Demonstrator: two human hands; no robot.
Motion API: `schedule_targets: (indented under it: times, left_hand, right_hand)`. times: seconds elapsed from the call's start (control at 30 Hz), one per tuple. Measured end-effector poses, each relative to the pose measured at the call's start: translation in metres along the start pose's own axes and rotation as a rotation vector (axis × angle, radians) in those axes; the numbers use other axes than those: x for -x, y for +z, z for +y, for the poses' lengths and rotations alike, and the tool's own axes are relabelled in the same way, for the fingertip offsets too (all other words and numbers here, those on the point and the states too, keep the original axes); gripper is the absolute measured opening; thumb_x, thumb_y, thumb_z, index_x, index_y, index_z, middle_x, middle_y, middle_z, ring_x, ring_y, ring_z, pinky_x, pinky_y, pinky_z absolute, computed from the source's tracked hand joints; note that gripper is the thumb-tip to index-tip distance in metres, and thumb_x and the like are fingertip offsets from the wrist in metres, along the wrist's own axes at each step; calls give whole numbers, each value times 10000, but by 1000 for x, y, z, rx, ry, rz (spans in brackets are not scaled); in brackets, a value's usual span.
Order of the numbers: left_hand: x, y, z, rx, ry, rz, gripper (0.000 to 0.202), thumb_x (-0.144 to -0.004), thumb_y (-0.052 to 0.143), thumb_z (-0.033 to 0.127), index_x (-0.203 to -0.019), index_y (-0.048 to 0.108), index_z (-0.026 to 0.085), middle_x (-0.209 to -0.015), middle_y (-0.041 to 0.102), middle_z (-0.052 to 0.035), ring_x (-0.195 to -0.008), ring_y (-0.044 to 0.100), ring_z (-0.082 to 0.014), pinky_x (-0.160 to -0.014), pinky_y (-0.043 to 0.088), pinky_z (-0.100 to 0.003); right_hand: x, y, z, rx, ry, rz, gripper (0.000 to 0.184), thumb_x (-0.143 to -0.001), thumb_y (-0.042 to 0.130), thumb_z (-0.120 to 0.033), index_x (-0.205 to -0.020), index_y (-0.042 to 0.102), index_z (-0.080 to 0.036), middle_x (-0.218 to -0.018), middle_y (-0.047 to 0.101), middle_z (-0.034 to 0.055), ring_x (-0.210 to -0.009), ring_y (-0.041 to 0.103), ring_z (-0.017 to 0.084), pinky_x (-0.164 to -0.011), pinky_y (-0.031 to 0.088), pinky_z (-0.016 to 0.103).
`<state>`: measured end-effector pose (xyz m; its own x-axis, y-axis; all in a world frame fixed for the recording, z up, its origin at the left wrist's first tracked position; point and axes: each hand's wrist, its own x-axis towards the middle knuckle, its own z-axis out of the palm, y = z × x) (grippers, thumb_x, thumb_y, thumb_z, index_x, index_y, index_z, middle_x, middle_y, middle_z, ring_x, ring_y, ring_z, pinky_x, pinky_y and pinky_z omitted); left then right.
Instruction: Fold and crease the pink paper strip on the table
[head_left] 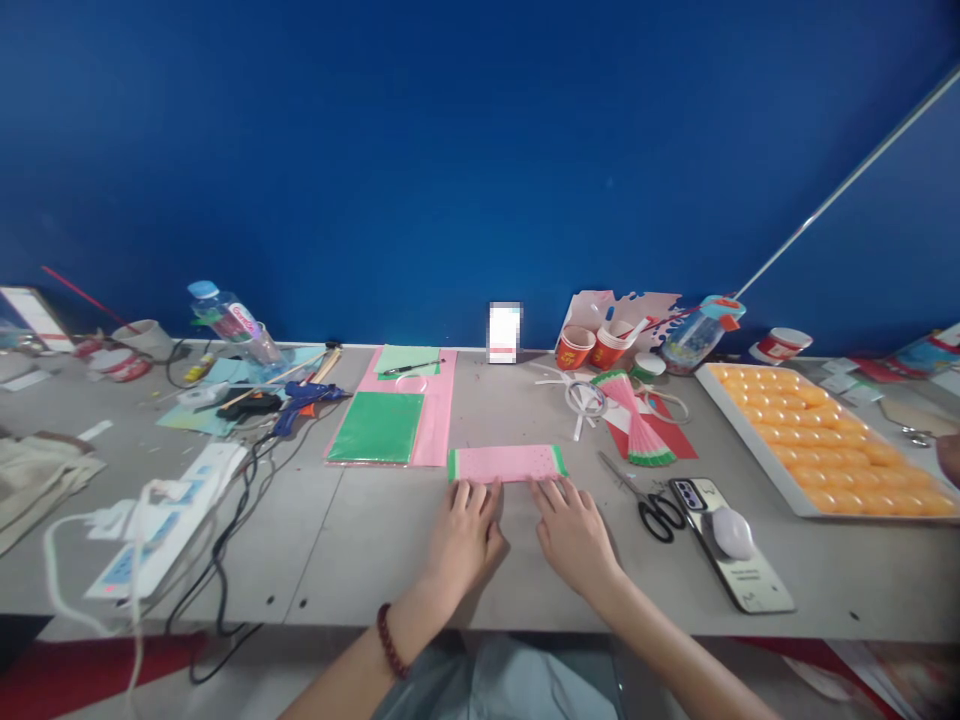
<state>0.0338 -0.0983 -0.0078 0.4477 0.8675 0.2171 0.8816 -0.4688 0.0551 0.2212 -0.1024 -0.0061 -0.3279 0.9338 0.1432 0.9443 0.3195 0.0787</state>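
Observation:
In front of me lies a pink paper strip (506,463) with green ends and small dark specks, its long side facing me. My left hand (466,530) rests palm down, its fingertips touching the near edge towards the left. My right hand (571,530) touches the same edge towards the right, fingers stretched out and slightly spread. Neither hand is wrapped around anything; the thumbs are partly hidden. Right of the strip are scissors (651,508) with black handles. Beyond them, a pleated pink and green paper fan (637,420) sits on red paper.
Green paper (379,427) lies on pink sheets at left, near a blue glue gun (307,400) and a power strip (169,520). At right are a phone (739,560) and a tray of orange balls (832,440). Paper cups (576,347) and a lit phone (504,332) stand behind.

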Motion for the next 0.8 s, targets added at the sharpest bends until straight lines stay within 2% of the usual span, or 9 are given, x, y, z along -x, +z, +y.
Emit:
schedule_targets:
  times: [0.13, 0.33, 0.53, 0.8]
  left_hand:
    - [1, 2, 0, -16, -21, 10, 532, -813, 491, 192, -1343, 458, 161, -1097, 558, -111, -1063, 472, -278, -948, 426, -446]
    - [1, 13, 9, -43, 30, 36, 447, -842, 462, 222, -1264, 537, 96, -1298, 527, -156, -1216, 433, -296, -1060, 342, -460]
    - [-1, 13, 13, 0, 13, 5, 498, -816, 470, 228, -1290, 508, 79, -1267, 551, -153, -1194, 454, -301, -1065, 338, -469]
    - [-5, 9, 8, 43, 13, 5, 510, -786, 509, 228, -1286, 501, 128, -1204, 553, -124, -1135, 456, -303, -1030, 359, -490]
  right_hand:
    - [0, -3, -5, -3, 30, -26, 531, -811, 548, -218, -1339, 492, -220, -1263, 578, 85, -1176, 449, 307, -870, 400, 426]
    - [1, 1, -11, -33, 72, 1, 483, -822, 523, -224, -1304, 528, -189, -1301, 568, 96, -1206, 438, 307, -906, 376, 447]
    - [0, 9, -11, -74, 28, 33, 495, -820, 512, -211, -1311, 516, -144, -1274, 591, 104, -1188, 463, 273, -976, 333, 442]
    - [-4, 3, -17, -62, 24, 67, 482, -804, 540, -219, -1286, 543, -214, -1228, 597, 96, -1144, 467, 293, -948, 349, 448]
